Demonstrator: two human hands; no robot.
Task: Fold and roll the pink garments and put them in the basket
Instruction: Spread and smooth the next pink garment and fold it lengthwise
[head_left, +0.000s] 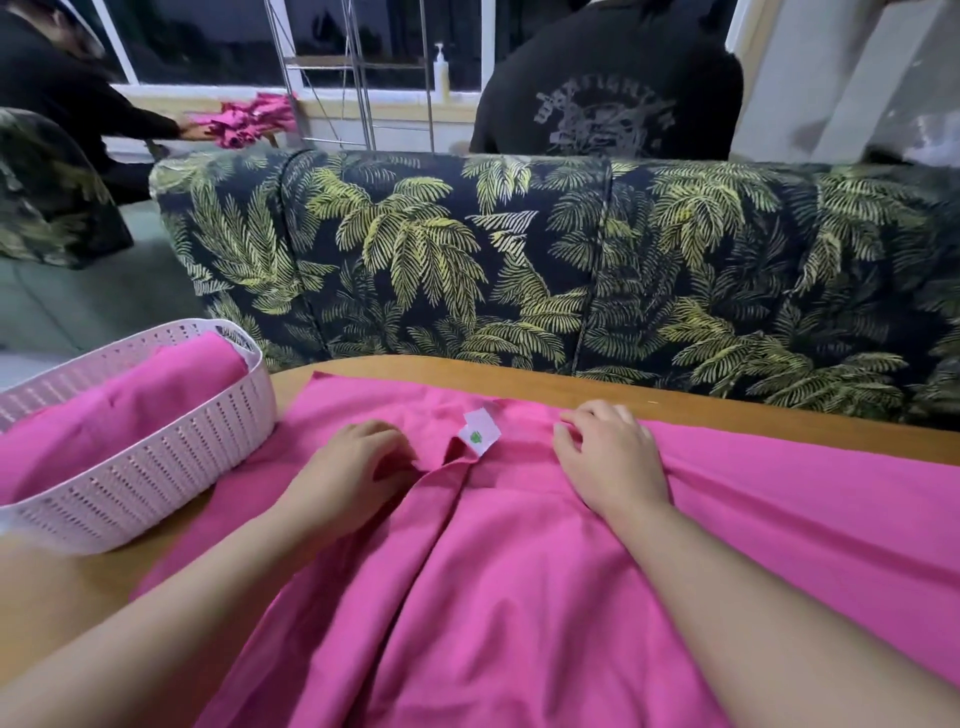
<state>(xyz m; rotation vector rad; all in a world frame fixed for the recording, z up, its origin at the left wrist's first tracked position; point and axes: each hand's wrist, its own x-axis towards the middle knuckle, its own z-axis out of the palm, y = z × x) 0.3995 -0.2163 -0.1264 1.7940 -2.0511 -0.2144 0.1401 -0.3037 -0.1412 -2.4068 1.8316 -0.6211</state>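
A pink garment (519, 561) lies spread across the wooden bench (727, 415), its white label (480, 427) turned up near the far edge, as a person works at folding it. The left hand (348, 467) rests on the cloth beside a raised crease, fingers curled and seemingly gathering the fabric; the right hand (608, 457) presses down on the other side of the label, fingers loosely bent, though whether they pinch any cloth cannot be told. To the left, touching the garment's edge, a pale slatted basket (171, 467) already holds rolled pink cloth (145, 395), suggesting part of the job is done. This piece is not yet folded or rolled: it shows long soft wrinkles running toward the camera. Behind the bench stands a palm-print sofa (519, 260).
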